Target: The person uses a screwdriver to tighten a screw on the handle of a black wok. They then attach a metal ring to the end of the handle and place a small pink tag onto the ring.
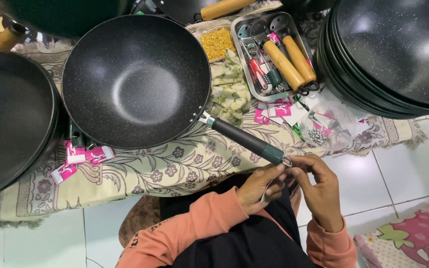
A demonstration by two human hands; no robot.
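A black speckled wok (136, 79) lies on a floral cloth (175, 171), its dark handle (247, 141) with a green end pointing toward me. A small metal ring (287, 162) hangs at the handle's tip. My left hand (260, 184) and my right hand (318, 188) meet at that ring, fingers pinched around it. Something thin and pale shows under my left fingers; I cannot tell what it is. Both sleeves are orange-pink.
A metal tray (239, 30) holds wooden-handled tools and screwdrivers. A clear plastic bowl (326, 126) with small screws and pink tags (83, 156) lie on the cloth. Stacked black woks stand at the right (393, 54) and left (11, 114). White tiled floor (398, 168) surrounds.
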